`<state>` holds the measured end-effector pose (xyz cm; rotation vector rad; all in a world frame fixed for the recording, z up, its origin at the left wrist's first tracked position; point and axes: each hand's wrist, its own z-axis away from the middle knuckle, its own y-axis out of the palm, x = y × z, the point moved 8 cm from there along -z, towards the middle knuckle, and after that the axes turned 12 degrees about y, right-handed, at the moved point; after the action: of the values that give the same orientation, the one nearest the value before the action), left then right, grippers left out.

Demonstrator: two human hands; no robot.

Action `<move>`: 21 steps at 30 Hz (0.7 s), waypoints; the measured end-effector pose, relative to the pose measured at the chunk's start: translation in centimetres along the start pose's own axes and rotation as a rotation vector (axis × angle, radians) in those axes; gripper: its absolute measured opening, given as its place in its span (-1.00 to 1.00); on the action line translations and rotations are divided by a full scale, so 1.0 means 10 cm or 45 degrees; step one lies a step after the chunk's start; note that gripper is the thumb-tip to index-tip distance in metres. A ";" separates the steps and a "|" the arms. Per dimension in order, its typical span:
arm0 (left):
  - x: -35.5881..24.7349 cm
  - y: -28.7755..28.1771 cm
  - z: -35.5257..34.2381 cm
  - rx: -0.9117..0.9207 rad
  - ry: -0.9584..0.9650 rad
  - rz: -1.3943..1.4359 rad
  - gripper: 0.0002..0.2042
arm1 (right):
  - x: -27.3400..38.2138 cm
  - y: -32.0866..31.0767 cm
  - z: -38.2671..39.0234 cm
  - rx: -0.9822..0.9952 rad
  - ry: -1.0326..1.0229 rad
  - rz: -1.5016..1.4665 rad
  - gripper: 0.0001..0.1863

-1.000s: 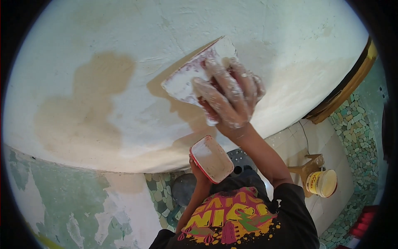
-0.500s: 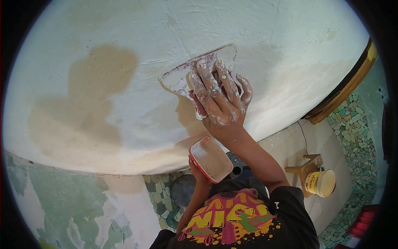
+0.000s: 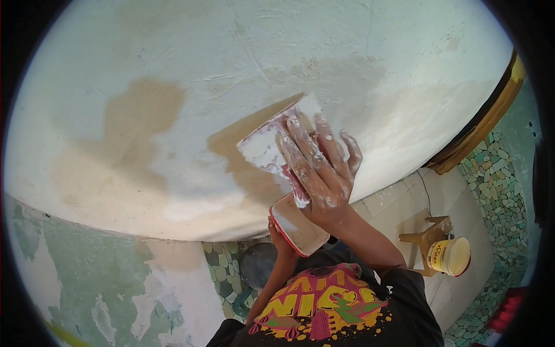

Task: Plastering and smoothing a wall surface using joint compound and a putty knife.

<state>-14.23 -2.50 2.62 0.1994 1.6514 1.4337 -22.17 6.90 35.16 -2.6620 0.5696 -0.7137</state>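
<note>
My right hand [image 3: 321, 170], dusted with white filler, is closed on a wide plaster scraper [image 3: 263, 144] smeared white, which it holds at the pale wall [image 3: 150, 52]. The scraper casts a shadow to its left on the wall. Below, my left hand [image 3: 280, 237] grips a red-rimmed rectangular tray [image 3: 303, 231] with beige-white residue inside, partly behind my right wrist.
A brown stool [image 3: 413, 237] stands on the tiled floor at the right, with a yellow bucket [image 3: 448, 256] beside it and a cable nearby. A brown curved edge [image 3: 480, 133] borders the wall. Peeling green-and-white wall [image 3: 81, 272] shows lower left; red objects [image 3: 509, 306] lie lower right.
The scraper and my right hand rose slightly and lay against the wall, then moved down toward the tray, now overlapping it. The tray shifted slightly right.
</note>
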 end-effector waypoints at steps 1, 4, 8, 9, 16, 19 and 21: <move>-0.01 0.03 0.02 0.002 -0.012 -0.009 -0.34 | 0.01 0.01 -0.03 0.001 0.000 -0.005 -0.60; -0.05 -0.02 0.07 -0.047 -0.059 -0.032 -0.32 | 0.20 0.04 -0.17 -0.169 -0.143 0.001 -0.61; -0.04 -0.10 0.09 -0.019 -0.141 -0.038 -0.31 | 0.26 0.48 -0.44 -0.231 -0.240 -0.002 -0.59; -0.05 -0.11 0.10 -0.015 -0.138 -0.039 -0.31 | 0.25 0.51 -0.43 -0.237 -0.241 -0.004 -0.59; -0.09 -0.27 0.08 -0.073 -0.091 -0.015 -0.32 | 0.24 0.51 -0.42 -0.197 -0.158 -0.086 -0.54; -0.06 -0.26 0.07 -0.059 -0.112 0.020 -0.32 | 0.21 0.49 -0.41 -0.177 -0.175 -0.074 -0.52; -0.06 -0.22 0.07 -0.041 -0.131 0.047 -0.32 | 0.18 0.49 -0.37 -0.175 -0.188 -0.070 -0.51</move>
<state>-12.54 -3.05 1.14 0.2818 1.5474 1.4529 -24.16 1.11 36.94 -2.8375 0.5252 -0.5036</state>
